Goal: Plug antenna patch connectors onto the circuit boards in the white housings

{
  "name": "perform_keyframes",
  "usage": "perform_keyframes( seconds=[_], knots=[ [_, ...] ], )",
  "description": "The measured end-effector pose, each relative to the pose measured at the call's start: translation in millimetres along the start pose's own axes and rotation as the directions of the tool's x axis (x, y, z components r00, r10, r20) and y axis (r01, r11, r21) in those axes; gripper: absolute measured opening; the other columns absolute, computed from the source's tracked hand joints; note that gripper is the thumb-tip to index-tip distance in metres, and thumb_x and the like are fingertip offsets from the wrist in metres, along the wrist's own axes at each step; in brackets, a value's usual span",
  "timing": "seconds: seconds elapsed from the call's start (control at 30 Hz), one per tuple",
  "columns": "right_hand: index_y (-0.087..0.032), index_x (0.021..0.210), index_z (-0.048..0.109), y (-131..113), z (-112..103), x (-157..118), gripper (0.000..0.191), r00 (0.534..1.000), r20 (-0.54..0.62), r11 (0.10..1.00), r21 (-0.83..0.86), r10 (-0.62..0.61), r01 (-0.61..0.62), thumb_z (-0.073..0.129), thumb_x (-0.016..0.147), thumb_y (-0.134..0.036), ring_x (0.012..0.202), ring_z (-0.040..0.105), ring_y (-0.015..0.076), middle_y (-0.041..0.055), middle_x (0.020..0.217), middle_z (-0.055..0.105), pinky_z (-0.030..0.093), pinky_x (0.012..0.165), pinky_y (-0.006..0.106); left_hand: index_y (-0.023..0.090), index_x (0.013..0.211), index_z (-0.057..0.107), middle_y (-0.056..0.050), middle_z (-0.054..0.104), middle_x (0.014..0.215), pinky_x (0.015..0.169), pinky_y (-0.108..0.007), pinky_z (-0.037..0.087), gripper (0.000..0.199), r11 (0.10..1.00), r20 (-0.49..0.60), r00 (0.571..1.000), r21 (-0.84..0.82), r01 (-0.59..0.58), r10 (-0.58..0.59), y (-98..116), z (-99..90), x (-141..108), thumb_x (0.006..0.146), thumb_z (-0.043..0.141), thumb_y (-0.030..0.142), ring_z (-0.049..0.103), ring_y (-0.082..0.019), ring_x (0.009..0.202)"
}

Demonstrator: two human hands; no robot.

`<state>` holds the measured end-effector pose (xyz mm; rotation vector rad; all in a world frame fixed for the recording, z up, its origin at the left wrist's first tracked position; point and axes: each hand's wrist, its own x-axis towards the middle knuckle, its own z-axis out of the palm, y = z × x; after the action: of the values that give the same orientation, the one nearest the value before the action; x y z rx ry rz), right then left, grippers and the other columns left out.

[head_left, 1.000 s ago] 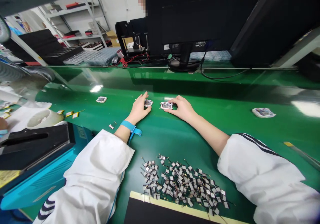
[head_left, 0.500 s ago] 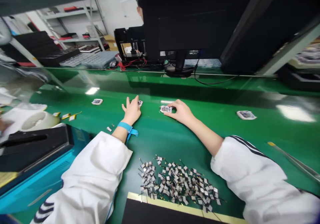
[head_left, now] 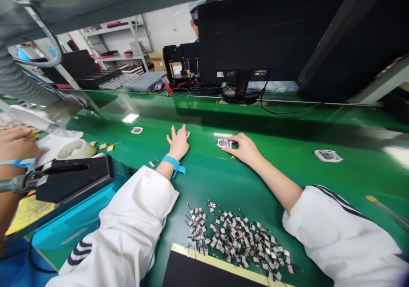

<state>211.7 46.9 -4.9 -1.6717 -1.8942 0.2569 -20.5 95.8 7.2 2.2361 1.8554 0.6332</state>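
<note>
My left hand (head_left: 178, 145), a blue wrist strap below it, is open with fingers spread over a small white-framed electronic housing (head_left: 188, 134), which it partly hides. Whether the fingertips press on that housing I cannot tell. My right hand (head_left: 245, 148) grips another white-framed electronic housing (head_left: 224, 143) by its right edge, thumb in front and fingers behind, at the bench surface. Two similar pieces lie apart: one housing (head_left: 137, 130) to the left, another housing (head_left: 328, 155) to the right. Nearer me spreads a pile of small silvery parts with black leads (head_left: 236, 236).
A co-worker's hand (head_left: 17, 144) is at the left edge, by a white roll (head_left: 75, 149) and a black-and-blue device (head_left: 75, 176). Tweezers (head_left: 386, 210) lie at right. A monitor (head_left: 246, 31) stands behind the green bench (head_left: 198, 176). A black mat (head_left: 204, 272) lies in front.
The view has turned slightly left, so everything sits further right. A co-worker's hand now shows at the left edge. My hands stay at the same two housings.
</note>
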Motion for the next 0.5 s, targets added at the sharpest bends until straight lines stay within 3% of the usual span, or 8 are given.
perform_keyframes(
  seconds=[0.17, 0.3, 0.4, 0.5],
  knots=[
    [-0.017, 0.094, 0.064, 0, 0, 2, 0.037, 1.0, -0.012, 1.0, -0.006, -0.015, 0.015, 0.066, 0.066, -0.04, 0.072, 0.052, 0.0159, 0.0048, 0.08, 0.053, 0.045, 0.067, 0.028, 0.014, 0.129, 0.029, -0.011, 0.032, 0.133, 0.101, -0.059, 0.011, 0.061, 0.999, -0.152, 0.988, -0.037, -0.029, 0.023, 1, -4.1, -3, 0.07, 0.036, 0.001, 0.004, -0.03, 0.131],
    [-0.018, 0.091, 0.064, 1, 6, 1, 0.035, 0.998, -0.04, 0.999, -0.018, -0.039, 0.038, 0.065, 0.065, -0.041, 0.072, 0.053, 0.017, 0.0046, 0.076, 0.053, 0.045, 0.064, 0.029, 0.014, 0.119, 0.042, -0.01, 0.046, 0.12, 0.104, -0.048, 0.022, 0.049, 0.996, -0.264, 0.964, -0.068, -0.059, 0.039, 0, -9.5, -4, 0.071, 0.037, 0.003, 0.023, -0.025, 0.126],
    [-0.017, 0.094, 0.063, 1, 5, 2, 0.042, 0.995, -0.083, 0.998, -0.034, -0.058, 0.055, 0.064, 0.065, -0.047, 0.075, 0.054, 0.0196, 0.006, 0.08, 0.054, 0.046, 0.065, 0.032, 0.016, 0.109, 0.05, -0.008, 0.053, 0.11, 0.099, -0.04, 0.033, 0.037, 0.99, -0.247, 0.965, -0.084, -0.117, 0.093, -1, -11.4, -3, 0.073, 0.042, 0.009, 0.042, -0.022, 0.112],
    [-0.016, 0.106, 0.057, 9, -22, -1, 0.058, 0.982, -0.156, 0.994, -0.05, -0.104, 0.097, 0.054, 0.068, -0.06, 0.085, 0.054, 0.0232, 0.0109, 0.091, 0.055, 0.046, 0.071, 0.036, 0.017, 0.106, 0.053, -0.006, 0.054, 0.108, 0.098, -0.037, 0.034, 0.034, 0.987, -0.209, 0.971, -0.082, -0.136, 0.116, 0, -11.0, -3, 0.074, 0.044, 0.01, 0.044, -0.02, 0.108]
  ],
)
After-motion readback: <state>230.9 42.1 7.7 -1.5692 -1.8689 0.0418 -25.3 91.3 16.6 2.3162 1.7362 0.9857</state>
